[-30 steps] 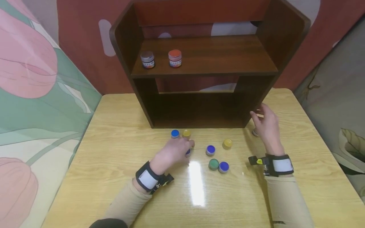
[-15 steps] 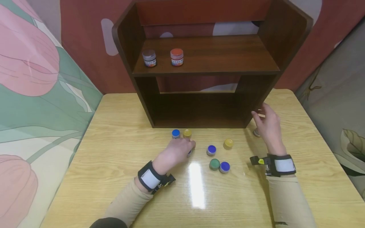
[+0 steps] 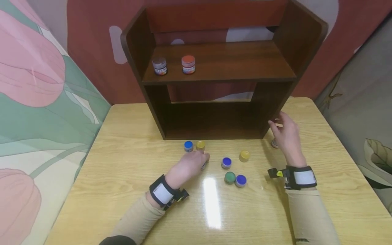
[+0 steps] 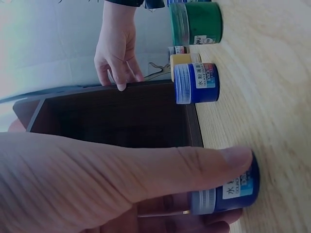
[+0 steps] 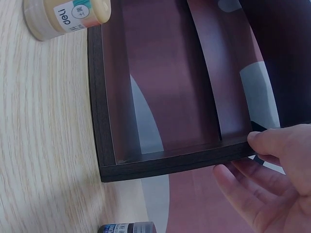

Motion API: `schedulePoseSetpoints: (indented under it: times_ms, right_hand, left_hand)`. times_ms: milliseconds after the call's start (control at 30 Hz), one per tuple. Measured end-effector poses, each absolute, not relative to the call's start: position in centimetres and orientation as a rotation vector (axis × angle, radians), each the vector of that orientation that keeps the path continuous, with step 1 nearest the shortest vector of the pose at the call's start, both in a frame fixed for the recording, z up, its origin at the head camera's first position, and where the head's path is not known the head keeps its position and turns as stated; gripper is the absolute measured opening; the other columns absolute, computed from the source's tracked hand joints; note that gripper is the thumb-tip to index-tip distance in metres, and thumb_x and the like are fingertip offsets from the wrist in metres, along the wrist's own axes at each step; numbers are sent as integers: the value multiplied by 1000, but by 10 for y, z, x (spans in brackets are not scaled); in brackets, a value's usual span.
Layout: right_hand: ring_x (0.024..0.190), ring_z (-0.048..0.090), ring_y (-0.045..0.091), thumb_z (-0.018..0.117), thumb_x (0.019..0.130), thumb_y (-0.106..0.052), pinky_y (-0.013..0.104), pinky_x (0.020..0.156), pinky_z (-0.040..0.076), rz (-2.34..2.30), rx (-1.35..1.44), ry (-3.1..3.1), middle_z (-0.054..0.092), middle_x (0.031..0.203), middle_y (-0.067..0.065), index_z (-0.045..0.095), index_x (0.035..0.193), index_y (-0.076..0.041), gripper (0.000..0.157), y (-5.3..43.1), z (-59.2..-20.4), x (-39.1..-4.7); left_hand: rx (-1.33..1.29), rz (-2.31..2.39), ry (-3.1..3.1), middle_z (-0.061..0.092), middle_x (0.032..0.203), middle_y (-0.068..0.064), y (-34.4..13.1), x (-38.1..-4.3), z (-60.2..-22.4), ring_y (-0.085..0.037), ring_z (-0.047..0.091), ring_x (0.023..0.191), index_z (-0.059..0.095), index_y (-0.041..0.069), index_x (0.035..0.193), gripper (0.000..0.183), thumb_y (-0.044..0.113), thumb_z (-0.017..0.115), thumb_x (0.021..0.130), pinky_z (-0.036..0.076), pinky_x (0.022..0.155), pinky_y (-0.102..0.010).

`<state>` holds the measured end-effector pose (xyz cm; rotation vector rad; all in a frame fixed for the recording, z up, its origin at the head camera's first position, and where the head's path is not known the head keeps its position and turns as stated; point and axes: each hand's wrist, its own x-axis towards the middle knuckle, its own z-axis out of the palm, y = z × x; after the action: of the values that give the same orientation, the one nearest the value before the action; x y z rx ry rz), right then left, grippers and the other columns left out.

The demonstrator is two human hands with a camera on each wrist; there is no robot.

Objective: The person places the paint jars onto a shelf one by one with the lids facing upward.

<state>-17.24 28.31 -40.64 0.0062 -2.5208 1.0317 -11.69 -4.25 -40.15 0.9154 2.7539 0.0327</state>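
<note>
My left hand is low over the table and pinches a dark blue paint jar between thumb and fingers; the hand mostly covers this jar in the head view. A light blue-lidded jar and a yellow-lidded jar stand just beyond that hand. At the right side panel of the brown wooden shelf, my right hand grips the panel's front edge, thumb on the edge and fingers along the outer face, as the right wrist view shows. A dark paint jar stands below the right hand, partly hidden.
Between the hands stand a purple-blue jar, a yellow jar, a green jar and another purple-blue jar. On the upper board sit a dark-lidded jar and an orange-lidded jar. Patterned cloth walls surround the wooden table.
The head view shifts slightly. Both hands keep nearly the same place, the left by its jar and the right at the shelf's side; the jars and shelf have not moved.
</note>
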Motion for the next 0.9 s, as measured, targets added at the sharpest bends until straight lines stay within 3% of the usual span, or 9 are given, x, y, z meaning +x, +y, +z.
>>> schedulePoseSetpoints:
  times_ms: [900]
  right_hand:
    - [108, 66, 44, 58, 100, -13, 53, 84, 57, 1043, 35, -2515, 64, 125, 27, 56, 131, 3, 35, 283, -405, -170]
  left_hand:
    - [936, 190, 2760, 68, 87, -4, -45, -118, -407, -7, 56, 73, 67, 8, 100, 18, -6, 65, 89, 49, 60, -16]
